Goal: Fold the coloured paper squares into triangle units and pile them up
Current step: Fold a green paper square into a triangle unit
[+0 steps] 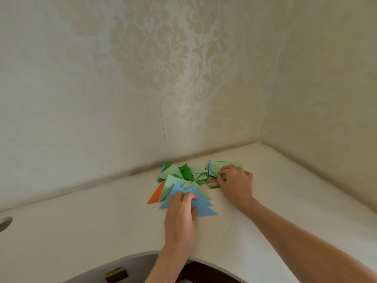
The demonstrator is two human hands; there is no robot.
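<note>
A loose pile of folded triangles [179, 176], light green, dark green, blue and one orange [156, 196], lies near the back wall. My left hand [181, 219] rests on the front blue triangle [205, 209], fingers curled and pressing it down. Right of the pile stands a stack of paper squares [213, 174], light green on top with orange and blue edges showing. My right hand [235, 183] lies over that stack, and its fingertips pinch the top light green sheet at its front edge.
The white desk [102, 221] fills a corner between two pale patterned walls [142, 78]. A round cable hole [5, 222] sits at the desk's left edge. The front edge curves inward, with a small dark box [116, 274] below it.
</note>
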